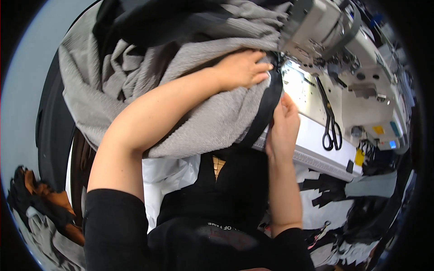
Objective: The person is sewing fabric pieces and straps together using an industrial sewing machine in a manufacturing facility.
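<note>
The left hand [242, 68] lies flat and open on top of a big grey fuzzy cloth [203, 122], with the fingers stretched out and pressing down. It does not grip anything; it looks like it pushes the cloth flat so it does not slide. The right hand [284, 124] is just below it, at the edge of the cloth, with its fingers curled against a black strip [266, 108] that runs along that edge. The fingertips are hidden behind the strip, so I cannot tell if they pinch it or only steady it. The two hands are close together, one on each side of the strip, and this seems to keep the strip lined up with the grey edge. The strip is long and thin. Its long way goes from low near the person's body up toward the needle part of the sewing machine [334, 40], leaning a bit to the right. The top end points right at the machine. The cloth is piled up in big folds to the left and over the top of the picture, and it hangs down over the person's lap. To the right, black scissors [331, 128] lie on the white tabletop [316, 135], near the machine, with the handles toward the person. More scraps of cloth lie down low at the left and the right.
</note>
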Motion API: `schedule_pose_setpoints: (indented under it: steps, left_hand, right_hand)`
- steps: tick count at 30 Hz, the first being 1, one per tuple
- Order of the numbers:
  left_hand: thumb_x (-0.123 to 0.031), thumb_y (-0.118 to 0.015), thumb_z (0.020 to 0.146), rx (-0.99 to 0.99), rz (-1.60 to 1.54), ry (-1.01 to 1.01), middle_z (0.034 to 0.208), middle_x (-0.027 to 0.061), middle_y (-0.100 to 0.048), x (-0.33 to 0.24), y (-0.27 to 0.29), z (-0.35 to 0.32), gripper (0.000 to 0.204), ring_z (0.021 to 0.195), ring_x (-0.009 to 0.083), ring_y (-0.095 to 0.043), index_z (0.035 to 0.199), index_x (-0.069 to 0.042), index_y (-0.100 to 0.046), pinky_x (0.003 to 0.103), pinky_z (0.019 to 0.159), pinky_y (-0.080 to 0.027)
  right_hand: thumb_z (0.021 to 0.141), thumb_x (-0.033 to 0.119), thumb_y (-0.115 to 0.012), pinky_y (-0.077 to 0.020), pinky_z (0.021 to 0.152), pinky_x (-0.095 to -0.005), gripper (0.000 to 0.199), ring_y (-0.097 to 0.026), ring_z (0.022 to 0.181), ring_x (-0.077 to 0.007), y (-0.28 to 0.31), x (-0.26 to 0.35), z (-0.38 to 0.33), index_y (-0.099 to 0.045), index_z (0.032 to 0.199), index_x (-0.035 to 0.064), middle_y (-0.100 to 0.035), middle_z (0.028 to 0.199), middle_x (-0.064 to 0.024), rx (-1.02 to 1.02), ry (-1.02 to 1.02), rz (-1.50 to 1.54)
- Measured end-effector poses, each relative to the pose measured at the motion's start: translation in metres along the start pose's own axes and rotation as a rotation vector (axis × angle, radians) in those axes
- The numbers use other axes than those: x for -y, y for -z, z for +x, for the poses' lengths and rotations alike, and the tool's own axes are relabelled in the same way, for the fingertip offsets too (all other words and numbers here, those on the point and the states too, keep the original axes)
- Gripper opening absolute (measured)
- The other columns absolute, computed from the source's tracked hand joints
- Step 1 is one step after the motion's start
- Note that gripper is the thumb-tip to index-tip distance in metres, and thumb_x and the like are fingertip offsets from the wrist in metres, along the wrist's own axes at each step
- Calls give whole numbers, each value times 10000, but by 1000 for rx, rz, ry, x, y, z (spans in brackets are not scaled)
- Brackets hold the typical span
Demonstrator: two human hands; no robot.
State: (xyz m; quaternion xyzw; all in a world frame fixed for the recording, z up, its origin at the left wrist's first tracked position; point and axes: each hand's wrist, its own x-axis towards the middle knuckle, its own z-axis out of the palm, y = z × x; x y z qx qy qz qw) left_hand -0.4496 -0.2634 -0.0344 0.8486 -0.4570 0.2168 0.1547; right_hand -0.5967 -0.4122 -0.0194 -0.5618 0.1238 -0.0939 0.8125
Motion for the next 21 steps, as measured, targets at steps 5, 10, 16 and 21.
schedule_pose_setpoints:
  steps: [5,10,16,21]
  left_hand:
    - [-359,-564,988,309,130,207,1263,170,-593,-24,93,-51,438,1145,353,-590,1355,-119,-564,423,963,-511]
    - [-241,-578,994,784,-44,434,1192,167,-624,-57,217,-85,362,1088,343,-628,1278,-18,-608,436,919,-528]
    - [-204,-651,922,533,191,284,1096,162,-592,-57,216,-95,295,1056,315,-589,1147,-12,-650,407,886,-490]
    - [-249,-748,838,196,440,207,1146,154,-557,-8,238,-111,394,1104,335,-547,1148,-35,-634,408,934,-461]
  right_hand:
    - [1018,152,-425,-469,1042,-477,428,-510,1306,-327,-10,-11,-64,-499,1350,-108,-555,1377,-230,482,-655,992]
    - [851,124,-750,-455,1022,-315,249,-631,1124,-190,-24,-63,-108,-746,1034,-45,-740,1057,-122,1720,-601,328]
    - [1021,313,-593,-427,1038,-322,440,-586,1178,-225,-119,-45,-187,-613,1295,-30,-665,1260,-132,1498,-361,15]
    - [987,125,-624,-331,1162,-364,438,-492,1361,-257,-78,-22,-150,-549,1397,-10,-550,1448,-136,1648,-507,220]
